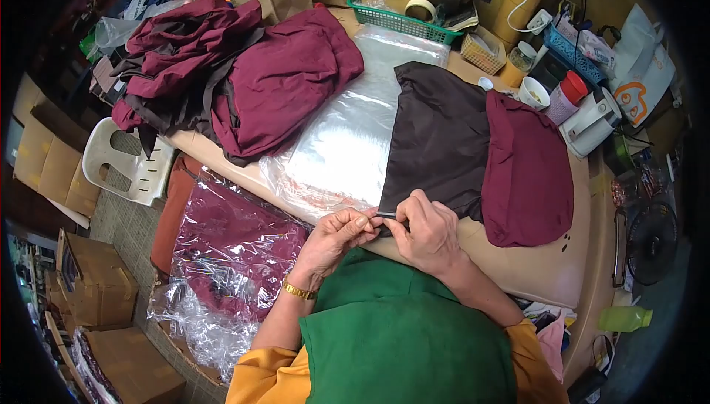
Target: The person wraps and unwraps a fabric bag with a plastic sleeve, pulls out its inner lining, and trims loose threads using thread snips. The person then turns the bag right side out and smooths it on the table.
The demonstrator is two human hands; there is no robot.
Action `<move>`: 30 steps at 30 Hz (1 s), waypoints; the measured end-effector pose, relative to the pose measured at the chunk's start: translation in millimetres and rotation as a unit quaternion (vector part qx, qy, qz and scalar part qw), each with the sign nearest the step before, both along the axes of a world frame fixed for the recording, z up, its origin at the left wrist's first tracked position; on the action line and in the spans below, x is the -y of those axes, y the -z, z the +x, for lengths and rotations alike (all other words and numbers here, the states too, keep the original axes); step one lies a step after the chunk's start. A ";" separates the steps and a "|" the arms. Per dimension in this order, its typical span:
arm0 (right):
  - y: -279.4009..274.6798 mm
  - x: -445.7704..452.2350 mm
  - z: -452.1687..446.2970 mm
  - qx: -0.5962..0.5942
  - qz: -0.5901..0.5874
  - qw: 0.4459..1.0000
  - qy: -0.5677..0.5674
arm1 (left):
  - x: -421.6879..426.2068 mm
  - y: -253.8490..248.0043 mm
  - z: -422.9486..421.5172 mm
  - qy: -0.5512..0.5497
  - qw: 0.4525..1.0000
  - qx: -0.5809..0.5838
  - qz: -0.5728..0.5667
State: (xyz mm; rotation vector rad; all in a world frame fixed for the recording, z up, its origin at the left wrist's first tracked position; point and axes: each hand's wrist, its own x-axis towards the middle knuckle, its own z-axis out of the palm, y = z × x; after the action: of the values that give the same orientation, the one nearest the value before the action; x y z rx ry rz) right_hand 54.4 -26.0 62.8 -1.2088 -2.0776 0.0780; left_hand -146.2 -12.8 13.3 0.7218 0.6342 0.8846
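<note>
At the table's front edge my left hand (342,231) and my right hand (429,228) are close together, fingers pinched. Between them runs a thin dark strip (386,214), gripped at either side, at the lower left corner of a black fabric piece (436,138). That piece lies flat, joined to or touching a maroon fabric section (529,171) on its right. To its left is a stack of clear plastic bags (344,134). What the strip is attached to is partly hidden by my fingers.
Maroon and black garments (288,79) are heaped at the back left of the table (532,278). Green baskets (403,23), a white bowl (533,92) and a red cup (569,90) stand behind. Plastic-wrapped maroon items (237,234) lie below left, near a white chair (129,160).
</note>
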 end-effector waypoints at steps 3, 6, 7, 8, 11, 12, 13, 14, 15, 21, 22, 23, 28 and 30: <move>-6.0 2.4 -1.9 -0.009 0.001 1.000 -0.002 | -0.4 -0.2 -1.7 0.001 1.000 -0.005 -0.006; -4.6 3.2 -1.9 0.011 0.004 1.000 0.003 | -1.5 -0.8 -1.2 0.016 1.000 -0.014 -0.016; -3.2 2.9 -1.9 0.022 0.006 1.000 0.005 | -1.3 -1.9 -0.3 0.015 1.000 -0.011 -0.014; -1.7 2.5 -1.7 0.022 0.007 1.000 0.005 | -1.1 -2.7 0.0 0.013 1.000 -0.008 -0.011; -2.2 2.8 -2.5 0.001 -0.005 1.000 -0.001 | -2.1 0.4 -1.2 0.012 1.000 -0.002 -0.016; -7.3 4.0 -3.2 -0.001 -0.006 1.000 0.004 | -3.2 1.8 -2.0 0.011 1.000 -0.003 -0.015; -10.7 5.4 -3.8 -0.002 -0.007 1.000 0.010 | -3.5 3.5 -3.0 0.008 1.000 0.000 -0.013; -11.8 6.3 -4.4 -0.002 -0.008 1.000 0.010 | -3.4 4.3 -3.6 0.006 1.000 0.002 -0.012; -12.7 6.8 -4.6 0.008 -0.010 1.000 0.015 | -3.7 3.7 -3.5 0.007 1.000 0.002 -0.012; -3.1 5.0 -2.9 0.001 -0.020 1.000 0.012 | -0.8 -8.8 0.2 0.015 1.000 -0.013 -0.009; -0.8 4.4 -1.9 -0.010 -0.032 0.999 0.011 | 0.4 -9.3 0.9 0.007 1.000 -0.016 -0.004; 0.7 2.6 -1.0 -0.010 -0.031 0.999 0.011 | 0.8 -10.3 1.4 -0.001 1.000 -0.018 0.001; 10.7 -23.2 7.4 -0.116 -0.085 0.986 0.089 | -2.9 -7.8 -17.9 -0.055 0.988 -0.139 0.047; 14.1 -29.8 15.7 -0.118 -0.154 0.979 0.061 | -5.4 17.5 -25.0 -0.135 0.950 -0.258 0.109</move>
State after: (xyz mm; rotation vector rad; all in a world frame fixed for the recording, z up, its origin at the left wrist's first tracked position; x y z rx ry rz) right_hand 70.0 3.7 48.7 -1.4332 -1.8227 0.4795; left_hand -171.2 -7.4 -4.2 1.1003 1.1334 1.0345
